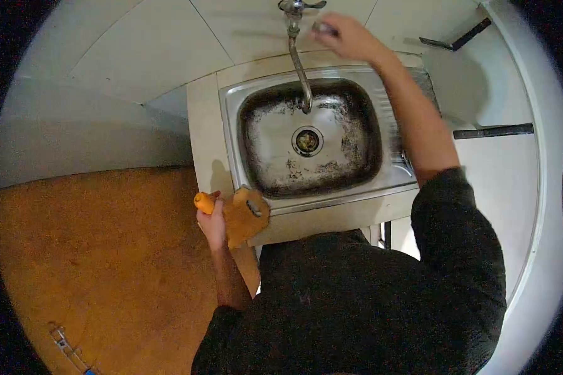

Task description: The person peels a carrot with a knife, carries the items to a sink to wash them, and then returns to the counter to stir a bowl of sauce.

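Note:
My left hand (211, 225) is closed around a carrot (203, 202), orange with its blunt end up, at the left front corner of the sink counter. A wooden cutting board (236, 220) with an oval handle hole sits against that hand and forearm, its lower part between my arm and body. My right hand (347, 39) is raised at the wall, just right of the tap (293, 22). Its fingers are curled and slightly blurred around a small dark, greyish thing (325, 29) whose kind I cannot make out. The tap's lever points right, apart from the hand.
Below the curved spout (305, 94) lies a stained steel sink (372, 134) with a drain (307, 141). Tiled wall (169, 37) rises behind. Black brackets (460, 39) are on the right. Brown floor (119, 262) spreads left, with a metal object (65, 347) at the bottom.

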### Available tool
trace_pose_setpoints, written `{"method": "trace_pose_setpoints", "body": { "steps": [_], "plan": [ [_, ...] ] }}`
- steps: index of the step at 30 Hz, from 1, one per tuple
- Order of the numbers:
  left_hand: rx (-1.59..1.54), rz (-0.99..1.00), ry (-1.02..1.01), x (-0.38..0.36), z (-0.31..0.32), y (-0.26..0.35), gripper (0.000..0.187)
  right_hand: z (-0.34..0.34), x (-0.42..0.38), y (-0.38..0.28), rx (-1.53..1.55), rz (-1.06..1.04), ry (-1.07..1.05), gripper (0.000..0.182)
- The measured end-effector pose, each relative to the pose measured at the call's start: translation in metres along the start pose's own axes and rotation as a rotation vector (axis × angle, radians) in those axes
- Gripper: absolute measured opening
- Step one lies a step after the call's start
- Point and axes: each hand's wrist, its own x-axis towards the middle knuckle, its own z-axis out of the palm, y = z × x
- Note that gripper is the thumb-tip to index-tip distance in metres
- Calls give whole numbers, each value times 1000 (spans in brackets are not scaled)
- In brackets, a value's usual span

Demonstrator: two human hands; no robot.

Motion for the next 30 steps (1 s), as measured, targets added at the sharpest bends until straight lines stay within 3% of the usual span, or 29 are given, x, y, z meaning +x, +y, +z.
{"method": "trace_pose_setpoints", "body": {
  "steps": [2, 4, 5, 7, 9, 13, 15, 16, 20, 22, 26, 30],
  "plan": [
    [-16, -73, 5, 4, -2, -2, 25, 16, -47, -33, 39, 79, -22, 24],
    [-83, 87, 1, 18, -5, -23, 23, 34, -93, -58, 119, 158, -211, 21],
    [-81, 87, -3, 17, -6, -17, 23, 58, -120, -50, 161, -6, -99, 26],
    [-167, -5, -4, 13, -9, 1, 24, 85, -152, -55, 181, 455, -446, 34],
    [-165, -12, 0, 17, -15, -4, 23, 114, -163, -48, 232, 542, -480, 38],
    [-190, -48, 76, 27, -21, -24, 26, 162, -156, -34, 123, 478, -326, 38],
    [-179, -34, 13, 24, -29, -25, 27, 171, -137, -42, -49, 667, -315, 45],
    [-172, -21, -51, 23, -34, -25, 28, 166, -124, -47, -118, 701, -418, 56],
    [-168, -54, 27, 9, -40, -26, 29, 192, -123, -41, -220, 677, -422, 56],
    [-180, -41, 7, 6, -43, -34, 28, 193, -128, -45, -199, 659, -319, 47],
    [-170, -94, 3, 6, -44, -34, 25, 170, -142, -59, -133, 654, -257, 46],
    [-105, -14, 13, 8, -38, -31, 23, 159, -173, -43, -147, 653, -210, 40]
  ]
}}
